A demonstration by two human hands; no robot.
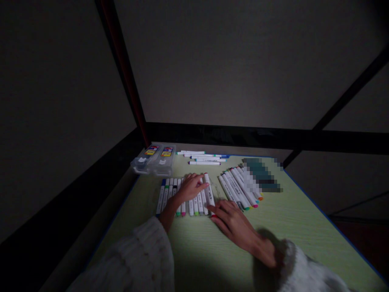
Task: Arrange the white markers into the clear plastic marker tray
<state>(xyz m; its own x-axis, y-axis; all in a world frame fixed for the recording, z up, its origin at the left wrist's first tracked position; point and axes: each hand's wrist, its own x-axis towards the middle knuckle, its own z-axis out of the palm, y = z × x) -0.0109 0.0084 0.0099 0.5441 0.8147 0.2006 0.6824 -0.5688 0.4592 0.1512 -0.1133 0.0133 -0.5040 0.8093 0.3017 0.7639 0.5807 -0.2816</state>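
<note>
A row of white markers [165, 196] with variously coloured ends lies side by side on the table. My left hand [190, 188] rests across the row, fingers stretched out, with fingertips by the upper part of a marker with red ends [209, 190] at the row's right side. That marker leans slightly compared with its neighbours. My right hand [232, 223] has its thumb and index finger at the marker's lower red end. The left hand hides the middle of the row.
To the right lies a slanted group of markers [235, 188] beside a pixelated dark green item [259, 172]. More markers [206, 158] lie along the far edge. Two clear plastic cases [162, 162] with yellow labels stand far left on the pale green table [288, 219].
</note>
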